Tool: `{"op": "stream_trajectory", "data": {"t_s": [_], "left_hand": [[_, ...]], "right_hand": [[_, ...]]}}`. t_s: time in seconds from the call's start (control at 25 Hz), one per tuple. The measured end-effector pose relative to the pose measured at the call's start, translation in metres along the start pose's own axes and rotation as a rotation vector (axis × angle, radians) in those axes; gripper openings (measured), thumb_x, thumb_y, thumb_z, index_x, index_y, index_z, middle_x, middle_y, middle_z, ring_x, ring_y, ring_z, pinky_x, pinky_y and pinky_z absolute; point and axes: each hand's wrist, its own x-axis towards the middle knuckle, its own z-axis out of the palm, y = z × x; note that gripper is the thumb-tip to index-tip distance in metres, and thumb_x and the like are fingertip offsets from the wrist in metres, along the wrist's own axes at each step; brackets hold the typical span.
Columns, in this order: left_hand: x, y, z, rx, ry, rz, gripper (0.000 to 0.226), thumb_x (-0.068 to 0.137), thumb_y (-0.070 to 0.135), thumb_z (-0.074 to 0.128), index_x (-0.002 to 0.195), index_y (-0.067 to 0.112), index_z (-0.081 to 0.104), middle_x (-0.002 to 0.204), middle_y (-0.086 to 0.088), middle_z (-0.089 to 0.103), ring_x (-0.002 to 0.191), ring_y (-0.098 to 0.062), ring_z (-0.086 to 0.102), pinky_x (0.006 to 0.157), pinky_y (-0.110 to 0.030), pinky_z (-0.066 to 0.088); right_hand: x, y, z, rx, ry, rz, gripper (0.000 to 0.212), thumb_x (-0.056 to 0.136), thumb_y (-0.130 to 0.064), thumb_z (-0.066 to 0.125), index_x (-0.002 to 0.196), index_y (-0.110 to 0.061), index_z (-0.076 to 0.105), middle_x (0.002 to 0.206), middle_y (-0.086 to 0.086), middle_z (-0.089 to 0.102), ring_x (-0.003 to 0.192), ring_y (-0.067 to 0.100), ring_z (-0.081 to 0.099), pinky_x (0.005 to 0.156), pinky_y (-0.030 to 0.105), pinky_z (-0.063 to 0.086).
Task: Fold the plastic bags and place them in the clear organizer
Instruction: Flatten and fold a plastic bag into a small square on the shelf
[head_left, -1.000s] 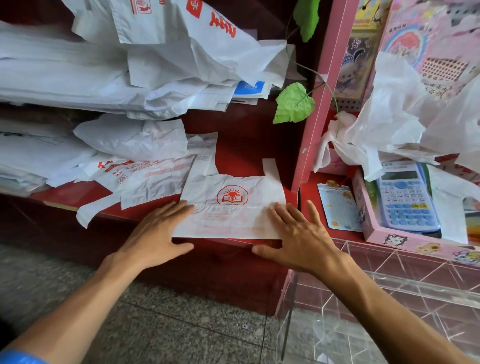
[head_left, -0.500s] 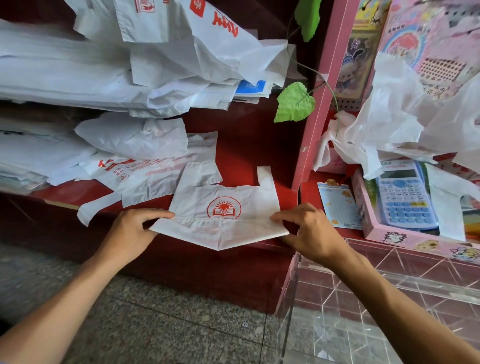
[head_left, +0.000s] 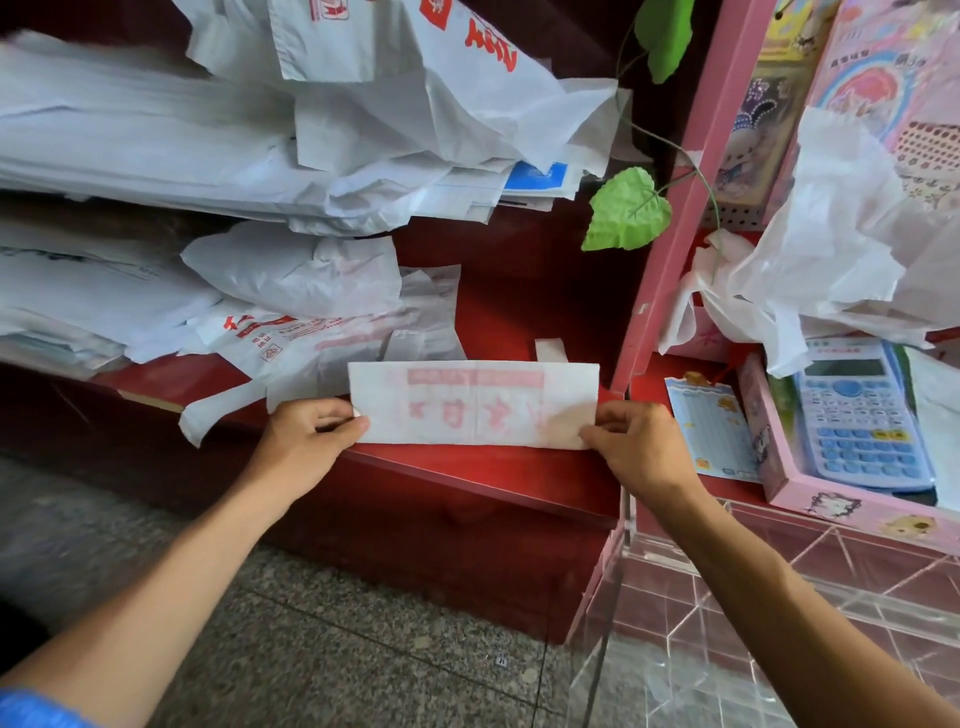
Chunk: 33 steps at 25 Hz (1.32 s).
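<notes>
Plastic bag, folded flat, is lying mid-frame on the red shelf edge; left hand and right hand are pinching its ends; likely light, limp, slippery; best held at the corners.

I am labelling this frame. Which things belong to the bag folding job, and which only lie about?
Job: folded bag, left hand, right hand, loose bags, clear organizer.
Lying about: calculator, green leaf, blue card.

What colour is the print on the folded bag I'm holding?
Faint red on the white folded bag, in the head view.
</notes>
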Motion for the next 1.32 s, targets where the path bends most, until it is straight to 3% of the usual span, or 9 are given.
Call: {"op": "stream_trajectory", "data": {"t_s": [0.16, 0.32, 0.6, 0.72, 0.8, 0.92, 1.0, 1.12, 1.32], "left_hand": [[0.004, 0.001, 0.004, 0.042, 0.017, -0.028, 0.023, 0.084, 0.015, 0.077, 0.084, 0.037, 0.069, 0.090, 0.007, 0.072, 0.087, -0.007, 0.068, 0.075, -0.021, 0.046], [0.005, 0.000, 0.003, 0.109, 0.039, -0.044, 0.020, 0.079, 0.020, 0.082, 0.093, 0.028, 0.071, 0.086, 0.001, 0.072, 0.082, -0.012, 0.069, 0.073, -0.027, 0.049], [0.003, 0.005, 0.004, 0.228, 0.091, -0.111, 0.017, 0.072, 0.031, 0.085, 0.078, 0.031, 0.070, 0.079, 0.006, 0.071, 0.081, -0.017, 0.069, 0.086, -0.040, 0.055], [-0.003, 0.020, 0.015, 0.411, 0.225, 0.139, 0.008, 0.082, 0.025, 0.075, 0.089, 0.023, 0.072, 0.088, 0.002, 0.071, 0.088, -0.025, 0.067, 0.087, -0.043, 0.053], [-0.008, 0.033, 0.038, 0.552, 0.152, 0.399, 0.020, 0.086, 0.011, 0.065, 0.105, 0.013, 0.071, 0.106, -0.006, 0.070, 0.100, -0.029, 0.063, 0.092, -0.041, 0.050], [-0.019, 0.049, 0.081, 0.683, -0.116, 0.493, 0.052, 0.087, -0.001, 0.053, 0.138, 0.007, 0.052, 0.144, -0.006, 0.050, 0.133, -0.024, 0.044, 0.112, -0.035, 0.032], [-0.020, 0.053, 0.095, 0.704, -0.236, 0.488, 0.066, 0.087, -0.003, 0.048, 0.150, 0.010, 0.035, 0.160, -0.003, 0.027, 0.148, -0.019, 0.022, 0.120, -0.034, 0.015], [-0.011, 0.049, 0.092, 0.691, -0.347, 0.390, 0.065, 0.095, 0.009, 0.040, 0.157, 0.013, 0.019, 0.166, -0.001, 0.007, 0.152, -0.015, 0.004, 0.122, -0.033, 0.002], [-0.008, 0.029, 0.070, 0.872, -0.325, 0.111, 0.064, 0.101, 0.042, 0.021, 0.159, 0.023, -0.001, 0.165, 0.005, -0.011, 0.151, -0.014, -0.015, 0.120, -0.043, -0.011]], "right_hand": [[-0.002, -0.008, 0.004, -0.050, 0.080, 0.063, 0.007, 0.079, -0.027, 0.077, 0.086, -0.027, 0.074, 0.086, -0.005, 0.073, 0.084, 0.021, 0.069, 0.083, 0.045, 0.056], [-0.006, -0.016, 0.002, -0.094, 0.108, 0.093, 0.012, 0.078, -0.027, 0.077, 0.081, -0.029, 0.066, 0.085, -0.005, 0.070, 0.084, 0.022, 0.067, 0.083, 0.046, 0.054], [-0.009, -0.021, 0.005, -0.231, 0.123, 0.067, 0.006, 0.080, -0.024, 0.069, 0.080, -0.028, 0.064, 0.078, -0.009, 0.064, 0.085, 0.023, 0.063, 0.089, 0.045, 0.049], [-0.011, -0.028, 0.011, -0.427, 0.278, -0.154, 0.008, 0.084, -0.024, 0.060, 0.086, -0.018, 0.065, 0.092, 0.002, 0.065, 0.091, 0.031, 0.056, 0.080, 0.041, 0.042], [-0.014, -0.038, 0.025, -0.553, 0.290, -0.308, 0.014, 0.085, -0.021, 0.058, 0.091, -0.012, 0.067, 0.098, 0.006, 0.064, 0.092, 0.033, 0.054, 0.078, 0.042, 0.040], [-0.018, -0.048, 0.052, -0.682, 0.055, -0.380, 0.035, 0.088, -0.017, 0.050, 0.119, -0.006, 0.062, 0.133, 0.014, 0.056, 0.123, 0.037, 0.047, 0.098, 0.047, 0.038], [-0.019, -0.046, 0.060, -0.665, -0.184, -0.384, 0.053, 0.097, -0.019, 0.038, 0.148, -0.006, 0.036, 0.160, 0.012, 0.025, 0.149, 0.030, 0.017, 0.120, 0.045, 0.015], [-0.016, -0.043, 0.053, -0.619, -0.371, -0.393, 0.058, 0.105, -0.030, 0.024, 0.158, -0.015, 0.008, 0.166, 0.002, 0.002, 0.153, 0.019, -0.005, 0.123, 0.037, -0.005], [-0.015, -0.035, 0.044, -0.746, -0.377, -0.302, 0.063, 0.104, -0.042, 0.018, 0.158, -0.015, 0.000, 0.165, 0.003, -0.009, 0.152, 0.020, -0.011, 0.122, 0.038, -0.009]]}}
